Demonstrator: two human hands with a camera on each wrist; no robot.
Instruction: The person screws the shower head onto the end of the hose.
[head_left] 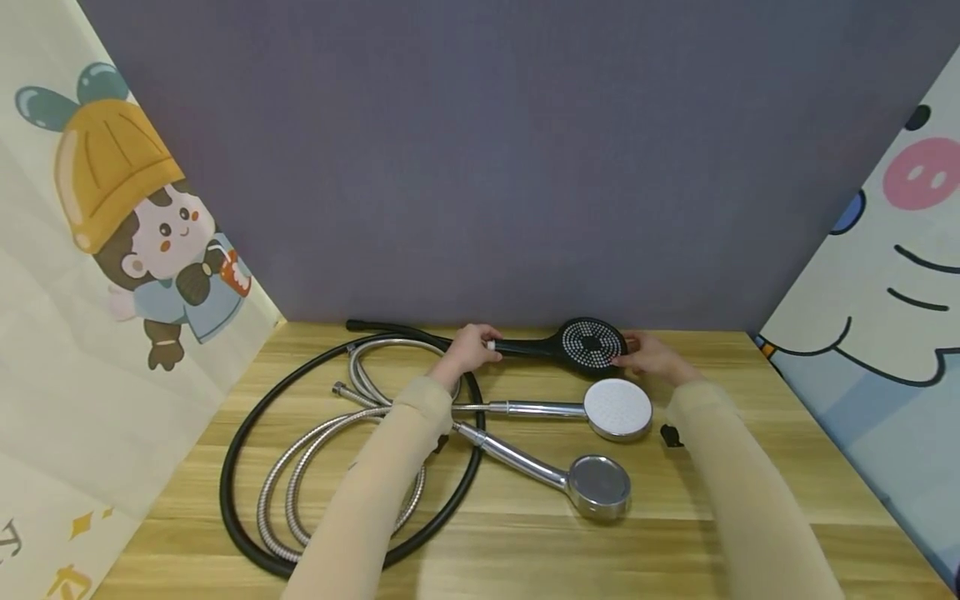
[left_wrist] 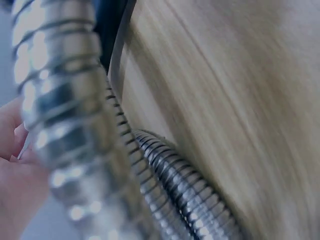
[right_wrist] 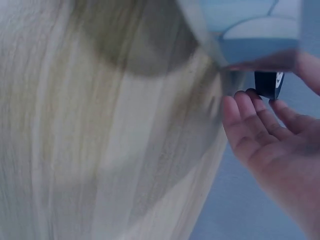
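Observation:
In the head view a black shower head (head_left: 553,346) with a round dotted face lies across the back of the table. My left hand (head_left: 472,346) holds the end of its handle, where a white tip shows by the fingers. At the other end my right hand (head_left: 648,357) pinches the rim of the round head, thumb on the face side. Nearer to me lie a shower head with a white face (head_left: 617,408) and a chrome shower head (head_left: 598,486). In the left wrist view a metal shower hose (left_wrist: 75,125) covers most of the left hand (left_wrist: 20,185).
A black hose (head_left: 228,467) loops over the left side of the wooden table (head_left: 750,517), around coiled metal hoses (head_left: 300,433). Near the right forearm is a small black piece (head_left: 671,435). A grey panel (head_left: 480,167) stands along the back edge.

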